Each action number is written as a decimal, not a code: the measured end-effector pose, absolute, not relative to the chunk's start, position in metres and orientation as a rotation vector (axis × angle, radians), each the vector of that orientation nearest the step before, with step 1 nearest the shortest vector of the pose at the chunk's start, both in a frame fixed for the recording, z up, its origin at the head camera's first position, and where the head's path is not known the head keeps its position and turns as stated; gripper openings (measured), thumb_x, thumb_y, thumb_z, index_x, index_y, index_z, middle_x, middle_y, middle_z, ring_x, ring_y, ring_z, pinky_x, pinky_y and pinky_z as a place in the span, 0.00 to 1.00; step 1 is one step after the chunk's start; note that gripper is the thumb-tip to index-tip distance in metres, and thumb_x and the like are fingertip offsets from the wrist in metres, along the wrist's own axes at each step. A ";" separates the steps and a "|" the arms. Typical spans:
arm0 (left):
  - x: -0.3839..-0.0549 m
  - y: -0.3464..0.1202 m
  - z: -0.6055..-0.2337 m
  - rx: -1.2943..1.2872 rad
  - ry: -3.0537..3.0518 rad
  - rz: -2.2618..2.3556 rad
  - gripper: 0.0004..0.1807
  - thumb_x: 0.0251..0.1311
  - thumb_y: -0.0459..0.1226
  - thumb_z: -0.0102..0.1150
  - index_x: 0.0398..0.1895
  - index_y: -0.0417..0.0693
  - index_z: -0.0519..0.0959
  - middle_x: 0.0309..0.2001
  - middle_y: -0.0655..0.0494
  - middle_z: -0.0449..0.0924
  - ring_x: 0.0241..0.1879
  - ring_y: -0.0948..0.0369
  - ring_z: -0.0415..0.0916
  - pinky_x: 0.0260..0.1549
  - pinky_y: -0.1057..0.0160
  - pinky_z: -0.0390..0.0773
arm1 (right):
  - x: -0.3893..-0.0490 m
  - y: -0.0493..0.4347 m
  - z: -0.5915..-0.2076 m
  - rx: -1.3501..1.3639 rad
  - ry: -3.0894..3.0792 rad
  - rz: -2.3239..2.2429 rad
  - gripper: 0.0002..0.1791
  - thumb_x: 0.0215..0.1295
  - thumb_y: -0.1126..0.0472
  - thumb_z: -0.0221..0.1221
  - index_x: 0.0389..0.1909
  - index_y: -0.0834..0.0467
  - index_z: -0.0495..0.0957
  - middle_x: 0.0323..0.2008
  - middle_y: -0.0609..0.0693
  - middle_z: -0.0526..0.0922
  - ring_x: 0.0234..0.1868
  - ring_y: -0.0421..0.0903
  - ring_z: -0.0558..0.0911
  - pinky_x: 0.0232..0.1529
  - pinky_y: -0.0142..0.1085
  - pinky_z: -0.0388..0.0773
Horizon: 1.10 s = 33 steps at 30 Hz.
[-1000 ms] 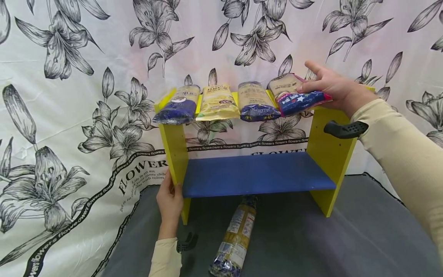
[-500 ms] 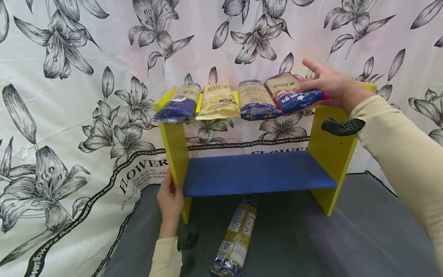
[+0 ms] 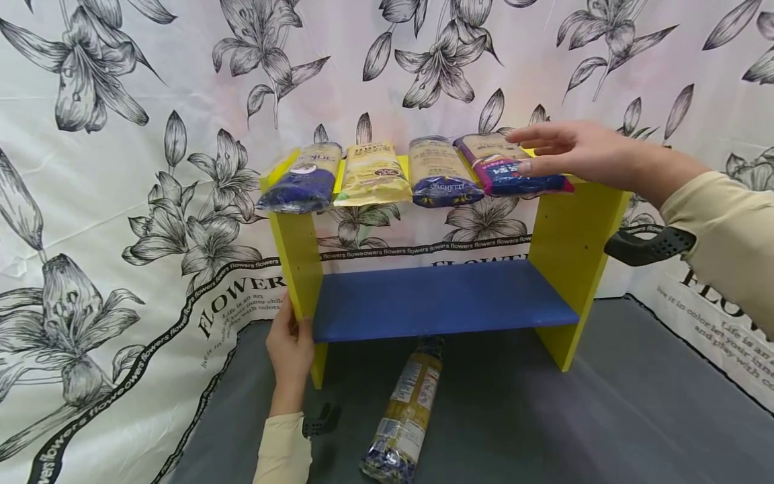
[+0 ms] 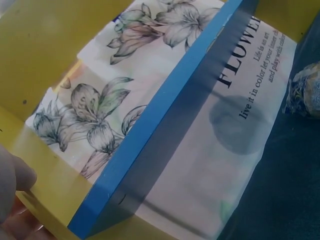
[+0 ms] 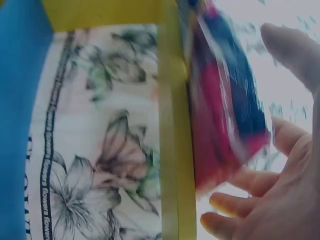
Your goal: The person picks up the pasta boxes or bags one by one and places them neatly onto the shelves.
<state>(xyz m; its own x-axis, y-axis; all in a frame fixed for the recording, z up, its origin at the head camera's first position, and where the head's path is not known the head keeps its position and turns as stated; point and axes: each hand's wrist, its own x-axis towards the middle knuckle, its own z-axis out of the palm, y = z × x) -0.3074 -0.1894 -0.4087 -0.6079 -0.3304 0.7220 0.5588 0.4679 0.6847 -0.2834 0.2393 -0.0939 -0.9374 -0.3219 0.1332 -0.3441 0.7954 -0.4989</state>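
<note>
My left hand (image 3: 290, 353) grips the front edge of the left yellow side panel (image 3: 295, 252) of a small shelf unit; its thumb (image 4: 20, 172) lies on the panel in the left wrist view. My right hand (image 3: 598, 154) is at the right end of the top, fingers spread and loose beside a blue and pink pasta bag (image 3: 497, 173). In the right wrist view, that bag (image 5: 227, 95) is blurred and the fingers stand around its end without closing on it. Left of it lie a spaghetti bag (image 3: 444, 171), a yellow bag (image 3: 373, 175) and a blue-ended bag (image 3: 307, 178).
A blue board (image 3: 444, 302) forms the middle shelf. On the dark grey table (image 3: 484, 423), a long pack of pasta (image 3: 405, 410) lies partly under the unit. A flower-printed cloth (image 3: 78, 323) hangs behind.
My right hand has let go of the blue and pink bag and drawn slightly right. The bag now lies straighter beside the spaghetti bag. My left hand keeps its grip.
</note>
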 end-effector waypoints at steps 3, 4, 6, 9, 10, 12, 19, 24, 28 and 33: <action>-0.307 -0.192 -0.408 -0.180 -1.832 -1.266 0.34 0.64 0.21 0.56 0.75 0.43 0.69 0.60 0.33 0.80 0.56 0.38 0.82 0.46 0.39 0.85 | -0.275 0.222 -0.096 0.526 -2.945 0.623 0.41 0.71 0.40 0.55 0.81 0.45 0.56 0.76 0.65 0.63 0.69 0.66 0.68 0.61 0.57 0.70; -0.306 -0.192 -0.408 -0.177 -1.832 -1.264 0.34 0.64 0.21 0.56 0.75 0.43 0.68 0.60 0.32 0.80 0.56 0.37 0.82 0.46 0.38 0.84 | -0.274 0.217 -0.097 0.528 -2.944 0.583 0.40 0.71 0.39 0.56 0.81 0.45 0.57 0.74 0.65 0.64 0.66 0.65 0.70 0.57 0.54 0.70; -0.306 -0.193 -0.407 -0.168 -1.832 -1.265 0.34 0.64 0.21 0.56 0.75 0.44 0.69 0.60 0.33 0.80 0.56 0.37 0.82 0.46 0.38 0.84 | -0.272 0.210 -0.101 0.528 -2.929 0.542 0.39 0.71 0.40 0.57 0.80 0.45 0.60 0.72 0.66 0.66 0.61 0.62 0.71 0.49 0.47 0.70; -0.305 -0.193 -0.406 -0.166 -1.831 -1.263 0.34 0.64 0.21 0.56 0.74 0.44 0.69 0.59 0.33 0.80 0.56 0.37 0.82 0.46 0.38 0.84 | -0.272 0.208 -0.106 0.521 -2.902 0.546 0.38 0.71 0.42 0.58 0.79 0.44 0.60 0.72 0.66 0.64 0.60 0.62 0.69 0.47 0.46 0.70; -0.305 -0.193 -0.406 -0.168 -1.831 -1.264 0.34 0.64 0.21 0.56 0.74 0.44 0.69 0.59 0.33 0.80 0.56 0.37 0.82 0.46 0.38 0.84 | -0.272 0.209 -0.108 0.523 -2.892 0.559 0.38 0.71 0.43 0.59 0.79 0.44 0.61 0.72 0.66 0.64 0.60 0.62 0.69 0.47 0.45 0.70; -0.304 -0.192 -0.405 -0.170 -1.834 -1.269 0.34 0.64 0.21 0.56 0.74 0.45 0.69 0.60 0.33 0.80 0.56 0.37 0.82 0.47 0.38 0.84 | -0.272 0.212 -0.110 0.528 -2.874 0.574 0.37 0.71 0.44 0.59 0.79 0.44 0.61 0.72 0.66 0.65 0.60 0.63 0.69 0.45 0.44 0.70; -0.303 -0.192 -0.405 -0.168 -1.844 -1.271 0.34 0.64 0.22 0.56 0.74 0.47 0.70 0.60 0.34 0.80 0.57 0.38 0.82 0.47 0.39 0.84 | -0.274 0.216 -0.117 0.555 -2.832 0.593 0.37 0.70 0.46 0.60 0.78 0.43 0.63 0.70 0.65 0.68 0.57 0.61 0.70 0.43 0.44 0.70; -0.303 -0.192 -0.407 -0.169 -1.834 -1.260 0.34 0.64 0.21 0.56 0.74 0.45 0.70 0.59 0.33 0.81 0.56 0.37 0.82 0.46 0.38 0.84 | -0.274 0.214 -0.120 0.544 -2.826 0.592 0.37 0.70 0.44 0.60 0.78 0.43 0.62 0.71 0.65 0.67 0.58 0.62 0.70 0.44 0.45 0.70; -0.303 -0.191 -0.407 -0.163 -1.835 -1.265 0.34 0.64 0.22 0.57 0.74 0.45 0.70 0.59 0.33 0.81 0.56 0.37 0.82 0.46 0.38 0.84 | -0.273 0.214 -0.120 0.541 -2.822 0.588 0.38 0.69 0.43 0.60 0.79 0.42 0.61 0.73 0.64 0.65 0.59 0.62 0.69 0.44 0.45 0.71; -0.303 -0.189 -0.407 -0.177 -1.837 -1.270 0.34 0.64 0.22 0.57 0.74 0.45 0.70 0.59 0.33 0.81 0.55 0.37 0.82 0.46 0.38 0.84 | -0.261 0.217 -0.123 0.557 -2.798 0.546 0.43 0.65 0.43 0.64 0.80 0.39 0.58 0.76 0.61 0.61 0.64 0.62 0.68 0.50 0.49 0.73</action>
<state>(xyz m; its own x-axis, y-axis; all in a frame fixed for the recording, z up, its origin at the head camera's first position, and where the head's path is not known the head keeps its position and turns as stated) -0.3033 -0.1887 -0.4069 -0.6102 -0.3396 0.7157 0.5498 0.4690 0.6912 -0.2613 0.2173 -0.1234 -0.8996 -0.3201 0.2969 -0.4082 0.8579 -0.3121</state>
